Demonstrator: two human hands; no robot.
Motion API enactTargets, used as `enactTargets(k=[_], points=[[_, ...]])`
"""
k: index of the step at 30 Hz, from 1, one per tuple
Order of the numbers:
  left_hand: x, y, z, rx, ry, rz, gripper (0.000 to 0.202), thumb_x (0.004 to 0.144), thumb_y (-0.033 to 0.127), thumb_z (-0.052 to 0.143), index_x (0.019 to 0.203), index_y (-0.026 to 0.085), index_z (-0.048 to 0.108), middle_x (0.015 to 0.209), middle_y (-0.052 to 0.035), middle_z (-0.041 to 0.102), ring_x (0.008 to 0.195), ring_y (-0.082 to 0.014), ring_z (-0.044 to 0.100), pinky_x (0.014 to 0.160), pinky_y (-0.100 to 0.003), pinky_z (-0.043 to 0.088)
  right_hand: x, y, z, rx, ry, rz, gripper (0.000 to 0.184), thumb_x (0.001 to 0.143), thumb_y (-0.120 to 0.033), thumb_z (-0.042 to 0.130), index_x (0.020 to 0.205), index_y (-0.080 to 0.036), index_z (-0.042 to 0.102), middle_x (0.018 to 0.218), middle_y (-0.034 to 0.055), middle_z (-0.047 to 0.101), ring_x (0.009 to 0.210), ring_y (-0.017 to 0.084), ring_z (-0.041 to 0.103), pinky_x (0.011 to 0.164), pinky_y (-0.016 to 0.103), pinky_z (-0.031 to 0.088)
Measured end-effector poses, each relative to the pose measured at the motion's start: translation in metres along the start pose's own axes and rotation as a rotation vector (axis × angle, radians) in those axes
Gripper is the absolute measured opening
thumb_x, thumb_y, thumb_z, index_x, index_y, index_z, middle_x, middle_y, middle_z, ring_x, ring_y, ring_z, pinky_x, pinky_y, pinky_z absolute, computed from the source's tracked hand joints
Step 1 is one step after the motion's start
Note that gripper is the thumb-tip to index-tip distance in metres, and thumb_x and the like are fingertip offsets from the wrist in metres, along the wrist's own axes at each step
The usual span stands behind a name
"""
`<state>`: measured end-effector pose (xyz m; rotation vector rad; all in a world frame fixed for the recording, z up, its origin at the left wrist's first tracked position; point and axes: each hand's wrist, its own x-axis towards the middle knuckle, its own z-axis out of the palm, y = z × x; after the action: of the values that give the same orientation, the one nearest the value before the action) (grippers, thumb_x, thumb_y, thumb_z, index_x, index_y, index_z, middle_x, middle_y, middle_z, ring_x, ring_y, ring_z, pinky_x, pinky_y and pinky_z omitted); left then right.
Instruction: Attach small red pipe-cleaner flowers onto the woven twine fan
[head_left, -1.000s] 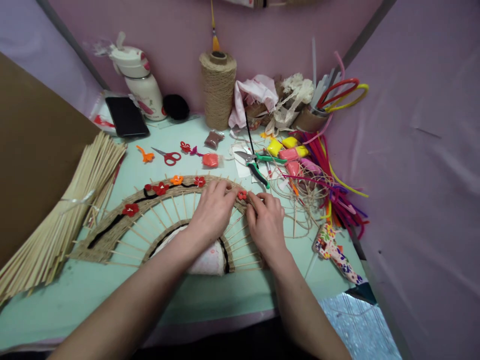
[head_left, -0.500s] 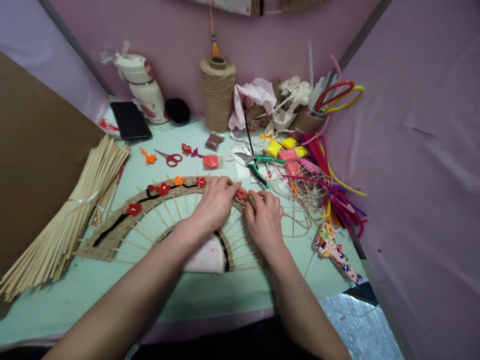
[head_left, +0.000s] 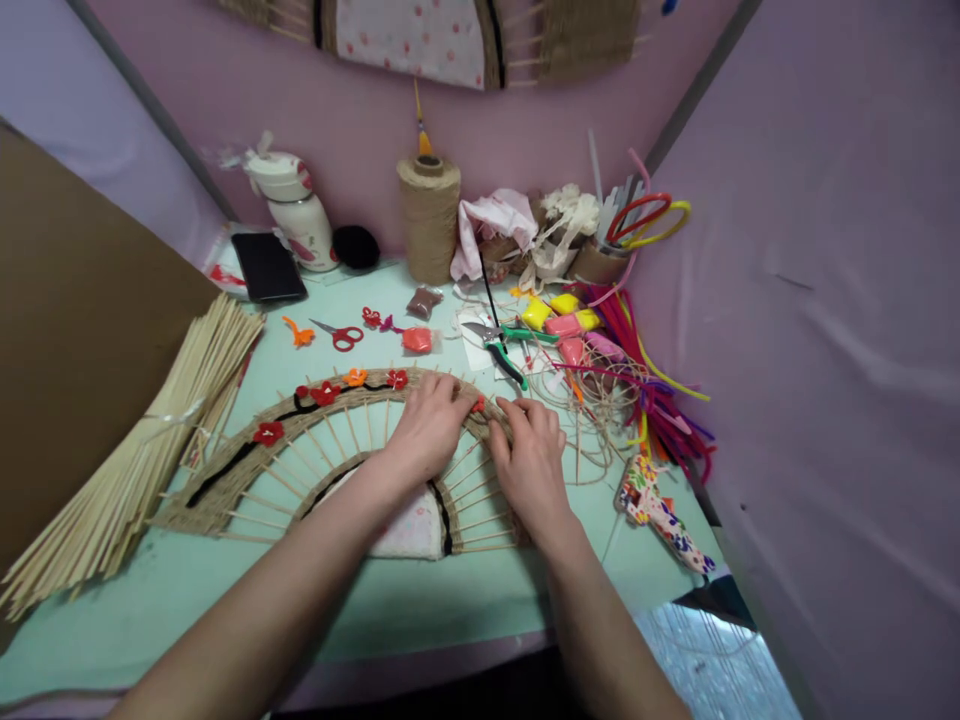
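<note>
Coral flower (head_left: 478, 404) showing less than moment ago! Left hand (head_left: 433, 425), right hand (head_left: 529, 450) flank it on woven fan (head_left: 231, 484); grips narrow, hold unclear; placement seemingly unfinished.

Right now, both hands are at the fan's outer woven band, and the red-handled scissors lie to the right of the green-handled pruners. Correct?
Not quite: the head view shows the red-handled scissors to the left of the green-handled pruners. The left hand and right hand are indeed at the outer woven band.
</note>
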<state>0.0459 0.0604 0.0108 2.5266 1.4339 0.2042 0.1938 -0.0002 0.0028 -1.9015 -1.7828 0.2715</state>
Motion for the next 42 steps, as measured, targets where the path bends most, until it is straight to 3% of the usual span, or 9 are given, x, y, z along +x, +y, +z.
enactTargets(k=[6, 11, 17, 22, 27, 33, 37, 42], points=[[-0.002, -0.002, -0.011, -0.065, 0.164, -0.029, 0.042, 0.094, 0.02, 0.04, 0.134, 0.019, 0.055, 0.121, -0.0131, 0.056, 0.113, -0.0266, 0.045, 0.095, -0.042, 0.043, -0.005, 0.007, -0.023, 0.085, 0.122, -0.068, 0.03, 0.094, -0.03, 0.047, 0.119, -0.021, 0.062, 0.114, 0.0099, 0.061, 0.107, 0.026, 0.053, 0.091, 0.043, 0.039], [0.005, -0.017, -0.039, -0.03, 0.247, -0.202, 0.043, 0.088, 0.023, 0.05, 0.13, 0.015, 0.058, 0.119, -0.0149, 0.058, 0.112, -0.0304, 0.048, 0.095, -0.046, 0.044, 0.004, 0.024, -0.056, 0.082, 0.215, -0.119, 0.027, 0.092, -0.032, 0.048, 0.11, -0.021, 0.065, 0.109, 0.0091, 0.067, 0.103, 0.024, 0.06, 0.089, 0.041, 0.042], [0.008, -0.027, -0.055, -0.043, 0.279, -0.237, 0.041, 0.088, 0.029, 0.053, 0.127, 0.018, 0.06, 0.119, -0.0134, 0.06, 0.115, -0.0306, 0.051, 0.096, -0.045, 0.044, 0.043, 0.038, -0.102, -0.048, 0.222, -0.144, 0.026, 0.091, -0.035, 0.05, 0.101, -0.021, 0.068, 0.099, 0.009, 0.072, 0.09, 0.023, 0.065, 0.082, 0.037, 0.044], [0.001, -0.052, -0.059, 0.049, 0.22, -0.397, 0.045, 0.087, 0.035, 0.052, 0.129, 0.019, 0.058, 0.122, -0.0161, 0.06, 0.114, -0.0338, 0.054, 0.093, -0.047, 0.045, 0.087, 0.043, -0.133, -0.21, 0.212, -0.131, 0.027, 0.089, -0.033, 0.051, 0.103, -0.019, 0.07, 0.1, 0.0114, 0.073, 0.09, 0.025, 0.065, 0.081, 0.036, 0.044], [0.016, -0.079, -0.062, 0.067, 0.12, -0.438, 0.048, 0.085, 0.034, 0.056, 0.13, 0.018, 0.056, 0.125, -0.0172, 0.059, 0.117, -0.0339, 0.055, 0.095, -0.045, 0.044, 0.127, 0.049, -0.132, -0.285, 0.099, -0.111, 0.028, 0.089, -0.031, 0.05, 0.1, -0.018, 0.073, 0.097, 0.0108, 0.074, 0.083, 0.023, 0.065, 0.073, 0.031, 0.042], [0.059, -0.075, -0.049, 0.056, 0.035, -0.286, 0.043, 0.081, 0.031, 0.062, 0.12, 0.014, 0.061, 0.121, -0.0167, 0.063, 0.115, -0.0294, 0.057, 0.095, -0.036, 0.044, 0.159, 0.062, -0.112, -0.371, -0.097, -0.117, 0.026, 0.09, -0.029, 0.052, 0.099, -0.018, 0.074, 0.097, 0.0107, 0.075, 0.083, 0.022, 0.066, 0.068, 0.028, 0.039], [0.079, -0.068, -0.038, 0.058, 0.029, -0.259, 0.037, 0.077, 0.027, 0.062, 0.11, 0.01, 0.066, 0.119, -0.0218, 0.063, 0.112, -0.0345, 0.058, 0.094, -0.042, 0.043, 0.176, 0.075, -0.11, -0.394, -0.109, -0.096, 0.026, 0.09, -0.03, 0.053, 0.1, -0.018, 0.074, 0.099, 0.0101, 0.075, 0.085, 0.021, 0.066, 0.068, 0.026, 0.039], [0.089, -0.08, -0.033, -0.009, 0.05, -0.268, 0.032, 0.086, 0.022, 0.043, 0.097, 0.01, 0.07, 0.111, -0.0207, 0.068, 0.103, -0.0321, 0.062, 0.09, -0.042, 0.044, 0.199, 0.089, -0.117, -0.428, -0.1, -0.06, 0.028, 0.092, -0.03, 0.051, 0.102, -0.016, 0.073, 0.102, 0.0104, 0.075, 0.089, 0.02, 0.066, 0.07, 0.026, 0.04]])
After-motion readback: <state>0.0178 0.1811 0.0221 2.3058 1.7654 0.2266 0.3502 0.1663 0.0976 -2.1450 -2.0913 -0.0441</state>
